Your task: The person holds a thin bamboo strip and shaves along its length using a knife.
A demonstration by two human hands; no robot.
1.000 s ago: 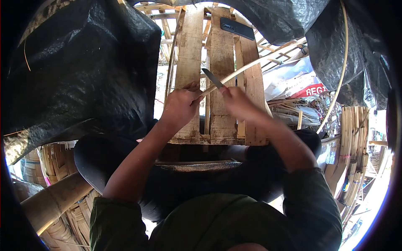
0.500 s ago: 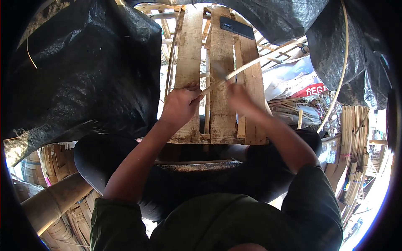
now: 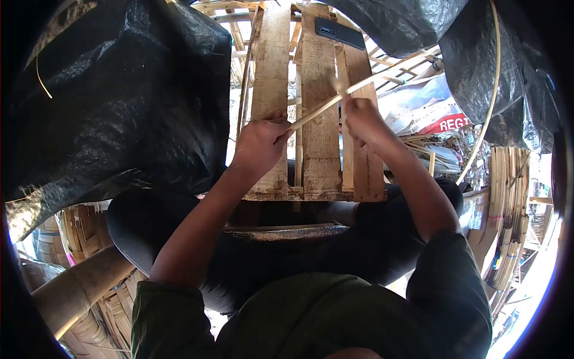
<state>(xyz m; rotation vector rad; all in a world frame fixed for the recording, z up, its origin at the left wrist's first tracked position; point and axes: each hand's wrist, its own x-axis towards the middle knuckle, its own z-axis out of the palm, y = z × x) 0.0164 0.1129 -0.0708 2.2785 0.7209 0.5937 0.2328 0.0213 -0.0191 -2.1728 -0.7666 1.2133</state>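
Note:
My left hand (image 3: 260, 142) is closed around the near end of a long, pale bamboo strip (image 3: 320, 110), just above the wooden slat table. From there the strip slants up and away to the right, past the table's edge. My right hand (image 3: 366, 124) is closed on a knife (image 3: 336, 85) whose blade is smeared by motion. The blade crosses the strip partway along its length; whether it touches cannot be made out. Much of the knife's handle is hidden by my fingers.
Spaced planks form the slat table (image 3: 320, 173). A dark phone (image 3: 339, 33) lies at its far right. Black plastic sheeting (image 3: 119, 113) hangs on the left and upper right. Bundled bamboo strips (image 3: 507, 203) stand at right, and a thick bamboo pole (image 3: 84, 287) lies lower left.
My right hand and the knife have moved up and to the right along the strip, away from my left hand. My left hand keeps its hold, almost still.

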